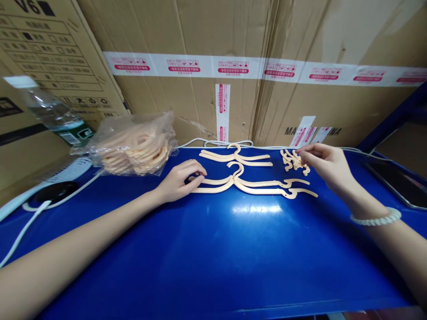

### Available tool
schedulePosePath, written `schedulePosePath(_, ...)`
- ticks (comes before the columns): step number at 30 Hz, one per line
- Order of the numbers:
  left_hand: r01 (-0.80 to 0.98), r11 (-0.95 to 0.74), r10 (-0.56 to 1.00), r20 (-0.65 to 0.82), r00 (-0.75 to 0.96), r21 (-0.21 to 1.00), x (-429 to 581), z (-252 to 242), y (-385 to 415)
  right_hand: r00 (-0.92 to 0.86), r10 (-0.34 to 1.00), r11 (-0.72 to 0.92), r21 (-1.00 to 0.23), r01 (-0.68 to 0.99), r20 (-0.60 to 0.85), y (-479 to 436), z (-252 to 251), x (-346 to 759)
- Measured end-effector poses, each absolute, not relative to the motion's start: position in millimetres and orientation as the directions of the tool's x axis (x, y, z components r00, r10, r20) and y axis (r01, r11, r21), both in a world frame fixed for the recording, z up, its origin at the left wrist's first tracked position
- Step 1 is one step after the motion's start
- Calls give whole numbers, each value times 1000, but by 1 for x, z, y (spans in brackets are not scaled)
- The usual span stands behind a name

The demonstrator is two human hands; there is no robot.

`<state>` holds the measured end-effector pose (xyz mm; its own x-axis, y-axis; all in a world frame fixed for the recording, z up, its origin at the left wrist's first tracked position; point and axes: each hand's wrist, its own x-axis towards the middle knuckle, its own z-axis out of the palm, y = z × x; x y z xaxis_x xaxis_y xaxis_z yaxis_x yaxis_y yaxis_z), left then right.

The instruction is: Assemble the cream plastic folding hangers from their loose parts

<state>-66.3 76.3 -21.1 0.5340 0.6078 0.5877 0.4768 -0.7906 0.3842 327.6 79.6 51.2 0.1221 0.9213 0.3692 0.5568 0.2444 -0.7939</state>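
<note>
A peach plastic folding hanger [220, 189] lies on the blue table, its hook pointing away. Two small curved end pieces [293, 192] sit at its right arm ends. My left hand [182, 180] is closed at the hanger's left end, fingers curled around the arm tips and covering them. Behind it lies a second hanger [236, 156], without end pieces on its right arms. My right hand [328, 162] is at a small pile of loose curved pieces [293, 161]. Its thumb and fingers are pinched together at the pile's upper right; what is between them cannot be made out.
At the left are a clear bag of peach hanger parts [136, 146], a water bottle [53, 111] and a black round object [56, 192] with white cables. A dark phone-like device [396, 182] lies right. Cardboard boxes [187, 102] stand behind the table [213, 258].
</note>
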Motion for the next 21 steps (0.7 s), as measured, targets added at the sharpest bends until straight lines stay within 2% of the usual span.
schedulePosePath(7,537,-699,693,631,348,471,-69,-24,82,-4,924,297,-708,641,383,78,46,322)
schedulePosePath(12,541,-709,686,620,382,451,-68,-25,80,-133,909,364,-598,714,395,81,39,320)
schedulePosePath(21,559,-719,674,610,417,412,-67,-23,77,-388,844,501,-284,817,371,88,27,327)
